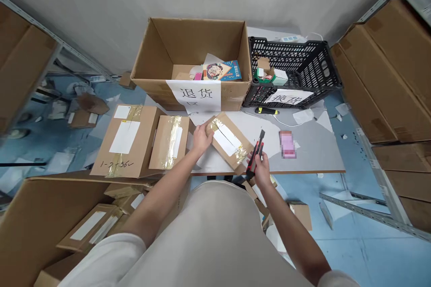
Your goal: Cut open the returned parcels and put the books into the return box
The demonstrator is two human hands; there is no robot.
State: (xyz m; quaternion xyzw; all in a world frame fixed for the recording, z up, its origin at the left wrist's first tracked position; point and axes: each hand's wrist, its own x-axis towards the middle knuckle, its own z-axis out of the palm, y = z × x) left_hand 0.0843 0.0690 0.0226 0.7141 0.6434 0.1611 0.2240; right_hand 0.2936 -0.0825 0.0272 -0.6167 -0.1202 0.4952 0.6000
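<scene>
My left hand (202, 138) is closed on the upper left corner of a small taped cardboard box (231, 140), which lies slantwise on the table. White labels and clear yellowish tape cover the top of that box. In my right hand (261, 166) is a red and black box cutter (256, 152), its blade end pointing up and away from me, just off the box's right end. Left of the box stand a medium taped carton (170, 142) and a larger carton (127, 141) with handwriting on it.
Behind stand a big open carton (148, 85) with a printed sheet and a black plastic crate (296, 60). A yellow-black cutter (266, 110) and a pixelated pink item (287, 144) lie on the table (319, 152). Lower left is a large carton (37, 215) of parcels; shelves flank both sides.
</scene>
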